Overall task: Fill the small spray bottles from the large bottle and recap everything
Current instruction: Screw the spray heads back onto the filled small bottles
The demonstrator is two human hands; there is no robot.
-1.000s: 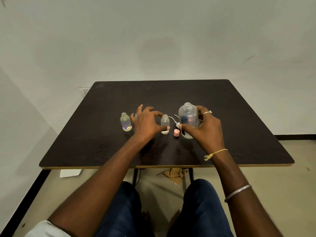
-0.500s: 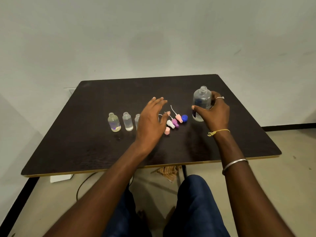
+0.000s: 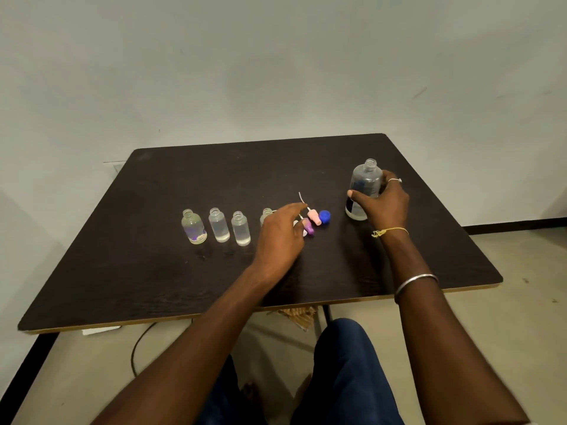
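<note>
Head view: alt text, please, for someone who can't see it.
Right hand grips the uncapped large bottle standing on a dark table; left hand reaches over loose spray caps. Four open small bottles stand in a row.

Only one view on my feed: head-worn wide-angle, looking forward and down from the near side of the table (image 3: 429, 256), wall beyond, lap at bottom edge.

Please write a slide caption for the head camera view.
Right hand holds the uncapped large bottle; left hand reaches toward spray caps.
</note>
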